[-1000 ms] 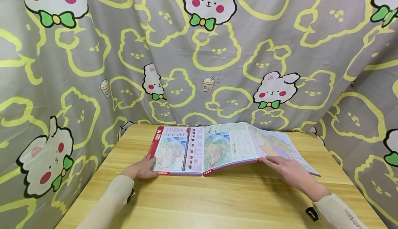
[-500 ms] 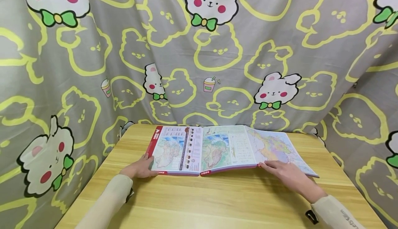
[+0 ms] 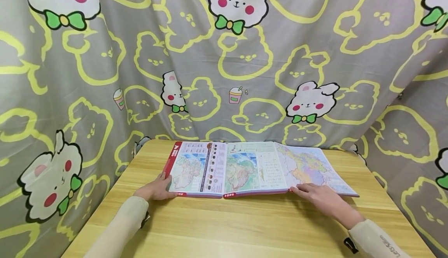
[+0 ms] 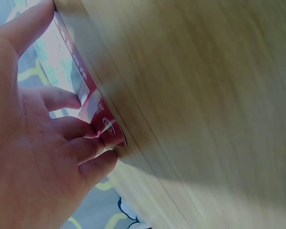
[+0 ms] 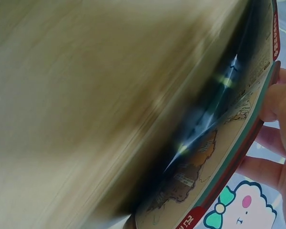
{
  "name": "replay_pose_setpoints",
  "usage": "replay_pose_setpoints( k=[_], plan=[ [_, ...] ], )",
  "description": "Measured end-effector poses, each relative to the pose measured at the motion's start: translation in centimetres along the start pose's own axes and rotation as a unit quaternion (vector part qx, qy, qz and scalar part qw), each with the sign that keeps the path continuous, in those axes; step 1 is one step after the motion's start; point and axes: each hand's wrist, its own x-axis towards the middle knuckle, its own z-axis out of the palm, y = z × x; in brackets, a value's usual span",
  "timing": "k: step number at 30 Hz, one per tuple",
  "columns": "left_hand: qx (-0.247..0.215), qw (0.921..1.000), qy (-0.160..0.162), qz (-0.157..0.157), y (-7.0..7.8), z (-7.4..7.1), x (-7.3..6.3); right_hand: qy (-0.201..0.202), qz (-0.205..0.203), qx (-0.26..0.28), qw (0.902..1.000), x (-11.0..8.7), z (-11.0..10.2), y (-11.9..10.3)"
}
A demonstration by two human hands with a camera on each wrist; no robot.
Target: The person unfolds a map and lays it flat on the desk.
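Note:
A fold-out map point(image 3: 241, 172) lies open across the table in the head view, its printed panels side by side with red borders. My left hand point(image 3: 157, 188) is at its near left corner. In the left wrist view, the left fingers point(image 4: 88, 150) touch the red border and the thumb reaches along the edge. My right hand point(image 3: 322, 199) grips the near edge where the middle panel meets the right one. That edge stands raised in the right wrist view, showing the underside of the map point(image 5: 200, 171) and fingers point(image 5: 260, 169) at its edge.
The wooden table point(image 3: 238, 227) extends in front of the map. Behind it and at both sides hangs a grey curtain point(image 3: 196, 63) with rabbit prints, close to the table's far edge.
The middle and right panels have come down flatter toward the table, with the right hand lowering along. The map and left hand have shifted slightly left.

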Motion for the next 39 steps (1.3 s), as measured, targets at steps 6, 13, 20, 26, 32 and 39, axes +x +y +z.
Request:
replay_pose_setpoints(
  k=[6,13,20,26,32,39],
  plan=[
    [0.000,1.0000,-0.003,0.003,-0.2,0.0,0.1,0.006,-0.018,-0.006,0.9998,0.1,0.5,0.1],
    [-0.001,1.0000,0.001,-0.005,-0.2,-0.3,0.0,0.030,-0.045,-0.007,0.9985,0.2,1.1,0.1],
    [-0.007,1.0000,0.000,-0.006,-0.3,-0.4,0.2,0.022,-0.061,-0.010,0.9979,0.3,1.7,0.2],
    [-0.004,1.0000,0.002,-0.006,-0.6,-0.2,0.4,0.017,-0.069,-0.014,0.9974,0.5,2.0,0.2],
    [-0.002,1.0000,0.002,-0.009,-0.5,-0.3,0.4,0.031,-0.089,-0.019,0.9954,0.6,2.4,0.1],
    [-0.003,0.9999,-0.003,-0.010,-0.7,-0.1,0.6,0.009,-0.090,-0.023,0.9956,0.4,3.1,0.1]
  ],
)
